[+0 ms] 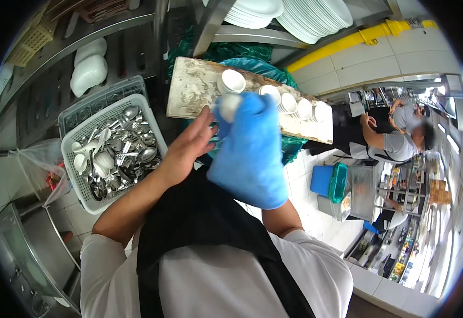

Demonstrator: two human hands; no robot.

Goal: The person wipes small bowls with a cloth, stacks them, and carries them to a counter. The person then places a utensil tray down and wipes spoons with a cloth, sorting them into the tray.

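Observation:
A blue cloth (252, 153) covers my right hand and hangs down over the wrist; the fingers under it are hidden. At the cloth's upper left, a small white cup (231, 107), blurred by motion, is gripped through the fabric. My left hand (192, 139) is bare beside the cloth, fingers stretched out, with nothing in it. Just beyond, a worn white board (192, 87) bears a white cup stack (231, 81) and more small white cups (287, 103) lined up to the right.
At left stands a grey plastic basket (67, 153) full of spoons, forks and other cutlery (119, 153). White plates (316, 18) are stacked on the shelf above. A yellow pipe (343, 42) runs along the wall. Co-workers (395, 140) stand at right, near a blue bin (321, 180).

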